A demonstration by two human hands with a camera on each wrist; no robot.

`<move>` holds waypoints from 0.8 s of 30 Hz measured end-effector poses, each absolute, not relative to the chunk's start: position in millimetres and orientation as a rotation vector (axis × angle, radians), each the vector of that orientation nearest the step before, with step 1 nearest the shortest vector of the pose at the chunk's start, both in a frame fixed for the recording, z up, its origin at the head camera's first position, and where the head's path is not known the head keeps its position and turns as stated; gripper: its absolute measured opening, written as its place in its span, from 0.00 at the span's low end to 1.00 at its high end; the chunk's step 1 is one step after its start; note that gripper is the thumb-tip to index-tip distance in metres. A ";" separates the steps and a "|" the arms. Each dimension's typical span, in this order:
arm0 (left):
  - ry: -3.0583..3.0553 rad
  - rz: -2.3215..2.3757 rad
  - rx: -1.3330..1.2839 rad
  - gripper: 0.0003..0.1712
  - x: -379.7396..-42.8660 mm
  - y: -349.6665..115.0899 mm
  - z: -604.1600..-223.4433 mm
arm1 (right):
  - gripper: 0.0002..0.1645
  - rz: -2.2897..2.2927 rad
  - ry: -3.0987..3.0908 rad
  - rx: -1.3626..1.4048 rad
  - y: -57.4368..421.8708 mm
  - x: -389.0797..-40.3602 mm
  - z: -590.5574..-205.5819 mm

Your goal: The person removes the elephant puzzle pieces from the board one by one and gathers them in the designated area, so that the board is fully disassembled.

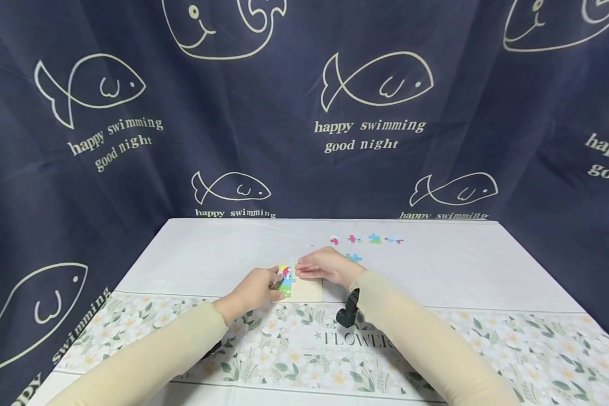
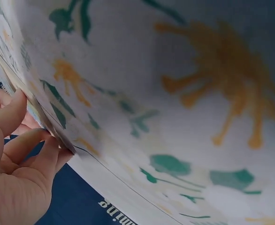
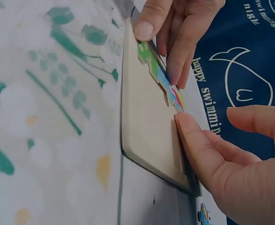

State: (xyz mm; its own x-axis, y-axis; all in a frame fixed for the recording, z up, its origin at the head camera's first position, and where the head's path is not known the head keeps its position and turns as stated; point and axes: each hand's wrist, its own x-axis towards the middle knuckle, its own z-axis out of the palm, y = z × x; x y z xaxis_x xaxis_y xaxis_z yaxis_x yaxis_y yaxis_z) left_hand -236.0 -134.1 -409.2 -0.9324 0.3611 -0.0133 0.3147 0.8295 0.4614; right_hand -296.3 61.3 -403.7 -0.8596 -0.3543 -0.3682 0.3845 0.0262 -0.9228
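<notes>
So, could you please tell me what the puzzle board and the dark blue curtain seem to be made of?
The puzzle board looks like wood or fibreboard, smooth and matte, given its plain beige face. The dark blue curtain is probably matte fabric, hanging in soft folds; fibre unclear.

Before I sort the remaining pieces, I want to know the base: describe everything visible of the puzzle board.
The puzzle board is a thin, pale beige slab, wood-like in look, with rounded corners. It lies flat on the tablecloth. In the head view, joined colorful pieces cover part of its left side, while its right side shows bare. The left hand touches the pieced side; the right hand's fingertips rest near the far edge.
</notes>
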 end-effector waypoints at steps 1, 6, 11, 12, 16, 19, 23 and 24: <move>2.911 0.710 0.535 0.28 -235.5 -134.1 -408.5 | 0.19 -1.891 1.789 0.040 60.1 -296.7 -403.2; 2.918 0.691 0.508 0.28 -234.0 -133.7 -407.2 | 0.19 -1.885 1.776 0.067 54.7 -297.1 -401.8; 2.917 0.694 0.523 0.28 -234.5 -132.6 -408.1 | 0.18 -1.894 1.787 0.120 51.1 -297.0 -401.0; 2.918 0.695 0.528 0.28 -235.1 -132.4 -408.6 | 0.18 -1.900 1.791 0.131 50.6 -296.8 -400.9; 2.923 0.674 0.540 0.29 -237.3 -132.3 -409.6 | 0.17 -1.925 1.807 0.160 48.5 -295.5 -401.0; 2.929 0.665 0.540 0.29 -237.6 -132.8 -408.2 | 0.16 -1.936 1.816 0.176 45.9 -296.0 -402.9; 2.930 0.698 0.531 0.29 -235.9 -133.4 -406.8 | 0.16 -1.935 1.849 0.206 41.0 -295.7 -403.9; 2.930 0.706 0.531 0.29 -235.6 -133.5 -407.4 | 0.16 -1.932 1.866 0.212 39.6 -294.8 -403.1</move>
State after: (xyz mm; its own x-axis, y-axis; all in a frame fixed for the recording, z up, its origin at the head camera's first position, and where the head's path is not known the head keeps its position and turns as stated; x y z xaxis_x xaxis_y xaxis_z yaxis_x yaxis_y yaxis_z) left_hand -235.6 -133.5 -407.4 -0.9365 0.3506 0.0025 0.3132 0.8335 0.4552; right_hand -294.8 39.6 -403.1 -0.8897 -0.2070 -0.4069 0.4139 0.0106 -0.9103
